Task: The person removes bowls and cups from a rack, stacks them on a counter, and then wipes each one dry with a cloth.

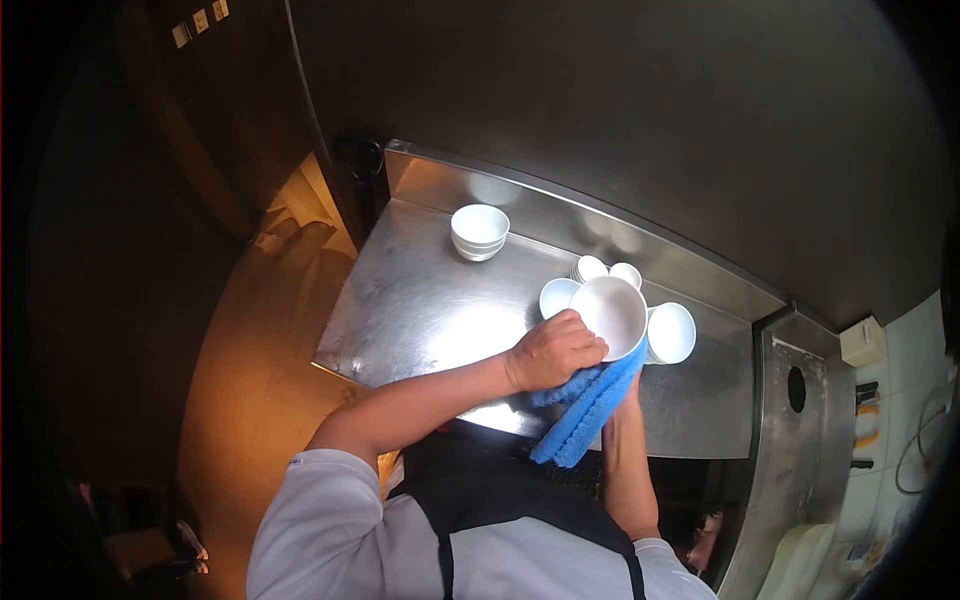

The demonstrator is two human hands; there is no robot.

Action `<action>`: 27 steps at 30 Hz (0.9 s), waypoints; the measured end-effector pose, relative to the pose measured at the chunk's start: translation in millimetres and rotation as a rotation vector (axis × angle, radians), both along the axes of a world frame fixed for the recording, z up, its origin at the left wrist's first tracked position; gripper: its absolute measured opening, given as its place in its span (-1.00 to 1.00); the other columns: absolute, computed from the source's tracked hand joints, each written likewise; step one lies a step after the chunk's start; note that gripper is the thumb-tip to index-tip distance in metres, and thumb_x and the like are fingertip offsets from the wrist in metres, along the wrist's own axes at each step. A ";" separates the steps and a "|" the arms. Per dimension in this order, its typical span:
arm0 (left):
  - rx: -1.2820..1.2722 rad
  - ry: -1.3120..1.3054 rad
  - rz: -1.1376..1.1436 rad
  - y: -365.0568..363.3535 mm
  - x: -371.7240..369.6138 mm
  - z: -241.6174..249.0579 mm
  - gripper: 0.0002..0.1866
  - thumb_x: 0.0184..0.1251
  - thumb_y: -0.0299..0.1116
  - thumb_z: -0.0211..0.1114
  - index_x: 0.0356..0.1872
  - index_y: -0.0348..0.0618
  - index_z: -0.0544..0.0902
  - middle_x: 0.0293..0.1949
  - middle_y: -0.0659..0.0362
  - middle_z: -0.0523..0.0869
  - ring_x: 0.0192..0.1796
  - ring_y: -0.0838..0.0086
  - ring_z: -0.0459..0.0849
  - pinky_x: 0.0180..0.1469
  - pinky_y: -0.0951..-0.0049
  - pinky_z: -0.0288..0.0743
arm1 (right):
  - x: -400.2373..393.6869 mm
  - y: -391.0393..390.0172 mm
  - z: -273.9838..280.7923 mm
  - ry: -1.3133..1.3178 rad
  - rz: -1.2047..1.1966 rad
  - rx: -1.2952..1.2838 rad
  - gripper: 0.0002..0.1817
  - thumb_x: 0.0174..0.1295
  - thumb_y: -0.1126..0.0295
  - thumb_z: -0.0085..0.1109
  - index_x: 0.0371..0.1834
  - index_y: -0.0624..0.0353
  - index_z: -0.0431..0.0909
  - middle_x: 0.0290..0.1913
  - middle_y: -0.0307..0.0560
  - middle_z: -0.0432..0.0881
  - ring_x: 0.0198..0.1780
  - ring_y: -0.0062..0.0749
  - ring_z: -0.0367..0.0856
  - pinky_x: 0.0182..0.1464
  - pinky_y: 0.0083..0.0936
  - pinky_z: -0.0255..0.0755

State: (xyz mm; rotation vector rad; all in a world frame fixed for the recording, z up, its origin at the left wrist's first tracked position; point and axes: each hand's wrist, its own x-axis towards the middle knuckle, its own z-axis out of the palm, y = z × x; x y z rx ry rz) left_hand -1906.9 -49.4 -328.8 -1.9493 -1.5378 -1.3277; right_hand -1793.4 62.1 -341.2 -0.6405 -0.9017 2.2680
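Note:
A white bowl [611, 318] is held up in front of me, its inside facing the camera. My left hand [557, 350] is closed at the bowl's left rim, fingers curled against it. From below on the right, my right hand [627, 390] supports the bowl through a blue cloth [588, 412]; its fingers are mostly hidden behind cloth and bowl. The cloth hangs down toward my black apron. Behind the held bowl, another white bowl [558, 297] and small white dishes [590, 268] show in part. More white bowls [671, 333] stand just to the right.
A stack of white bowls [480, 231] stands at the back left of the steel counter [400, 290]. A raised steel ledge [560, 205] runs along the back. At the right are a steel basin [800, 400] and a white box [862, 342] by the tiled wall.

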 end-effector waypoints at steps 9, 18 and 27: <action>-0.169 0.073 0.643 -19.3 -153.5 -46.4 -0.89 0.18 -0.48 0.19 -0.40 -0.02 0.67 -0.42 0.15 0.74 -0.27 0.30 0.69 -0.03 0.27 0.45 | 42.1 32.7 -25.9 0.121 -0.035 -0.001 -0.70 0.50 0.14 -0.10 -0.19 0.08 0.56 -0.29 -0.22 0.59 -0.25 -0.46 0.60 -0.17 -0.46 0.59; -0.704 -0.022 0.776 -15.6 -179.5 -67.0 -0.88 0.33 -0.37 0.20 -0.22 -0.07 0.69 -0.24 0.08 0.77 -0.07 0.26 0.70 0.14 0.19 0.39 | 57.1 20.8 -22.7 0.078 -0.137 0.061 -0.67 0.51 0.16 -0.11 -0.02 0.15 0.54 -0.16 -0.14 0.62 -0.15 -0.36 0.64 -0.03 -0.34 0.63; -0.717 0.257 0.220 20.7 -47.6 -62.1 -0.40 0.22 -0.12 0.38 0.25 -0.18 0.52 0.22 0.01 0.58 0.38 0.18 0.44 0.54 -0.13 -0.10 | 73.0 26.3 -38.4 -0.015 -0.166 0.105 -0.62 0.50 0.13 -0.09 0.16 0.16 0.49 -0.03 -0.09 0.64 -0.04 -0.28 0.65 0.05 -0.28 0.62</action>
